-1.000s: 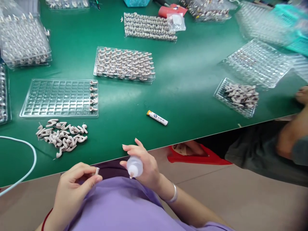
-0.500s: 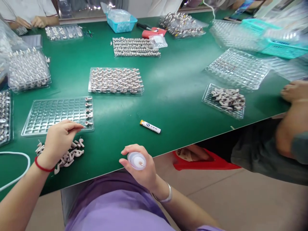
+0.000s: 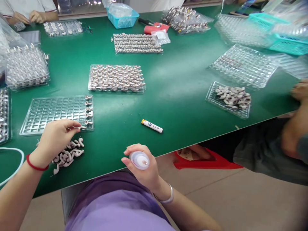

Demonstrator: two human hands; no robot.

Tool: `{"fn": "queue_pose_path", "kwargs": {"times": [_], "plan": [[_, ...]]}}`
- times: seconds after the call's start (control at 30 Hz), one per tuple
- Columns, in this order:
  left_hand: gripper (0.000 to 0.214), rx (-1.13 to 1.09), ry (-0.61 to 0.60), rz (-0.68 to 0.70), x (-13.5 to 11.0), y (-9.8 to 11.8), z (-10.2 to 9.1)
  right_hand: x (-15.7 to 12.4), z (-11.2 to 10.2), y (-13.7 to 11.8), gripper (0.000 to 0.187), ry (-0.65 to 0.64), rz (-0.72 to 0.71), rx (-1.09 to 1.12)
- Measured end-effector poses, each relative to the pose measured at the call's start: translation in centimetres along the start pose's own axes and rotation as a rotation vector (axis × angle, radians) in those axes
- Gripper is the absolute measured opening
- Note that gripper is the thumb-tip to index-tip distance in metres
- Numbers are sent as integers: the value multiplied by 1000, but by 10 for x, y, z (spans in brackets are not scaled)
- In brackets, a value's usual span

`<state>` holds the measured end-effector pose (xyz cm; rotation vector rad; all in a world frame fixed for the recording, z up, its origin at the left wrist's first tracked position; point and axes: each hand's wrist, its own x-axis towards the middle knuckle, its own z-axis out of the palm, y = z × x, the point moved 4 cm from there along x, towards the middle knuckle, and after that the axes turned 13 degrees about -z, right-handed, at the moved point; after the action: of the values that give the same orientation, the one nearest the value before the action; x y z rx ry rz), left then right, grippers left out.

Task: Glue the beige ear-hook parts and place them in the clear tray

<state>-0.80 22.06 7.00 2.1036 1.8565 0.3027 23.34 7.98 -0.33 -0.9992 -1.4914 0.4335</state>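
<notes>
the left hand point(image 3: 59, 134) is pinched narrow on one pale piece point(image 3: 82, 127), at the near right corner of the tray point(image 3: 51, 112), in line with the five in the end column point(image 3: 89, 109). the step in hand looks like seating that piece; the next move would seem to call for lining it up and a gentle release (whether it is already down in the tray, i cannot tell). the right hand point(image 3: 148, 173) is curled round a bottle point(image 3: 139, 159), near the table edge. a loose pile point(image 3: 68, 156) lies just in front of the tray, partly hidden by the left hand. farther out, the green table point(image 3: 183, 102) bears a tube point(image 3: 152, 125), a full tray point(image 3: 115, 91) and a blue basket point(image 3: 124, 22). another person's arm point(image 3: 291, 128) shows at the right; the floor point(image 3: 207, 195) is brownish.
</notes>
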Motion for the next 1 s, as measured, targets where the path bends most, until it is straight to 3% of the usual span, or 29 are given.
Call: {"fn": "queue_pose_path", "kwargs": {"times": [0.1, 0.27, 0.4, 0.8, 0.9, 1.0], "plan": [[27, 52, -35, 16, -9, 2, -3, 0, 0, -1, 19, 1, 7, -3], [35, 136, -253, 64, -19, 3, 12, 0, 1, -1, 20, -4, 13, -1], [32, 139, -296, 130, -25, 6, 16, 0, 2, -1, 19, -8, 23, -3], [13, 74, -208, 168, -23, 5, 22, 3, 2, 0, 18, -14, 68, 19], [19, -53, -117, 116, -35, 10, 16, 3, 2, 2, 26, -61, 166, 36], [19, -216, -35, 58, -62, 13, 12, 4, 8, 2, 41, -202, 319, 217]]}}
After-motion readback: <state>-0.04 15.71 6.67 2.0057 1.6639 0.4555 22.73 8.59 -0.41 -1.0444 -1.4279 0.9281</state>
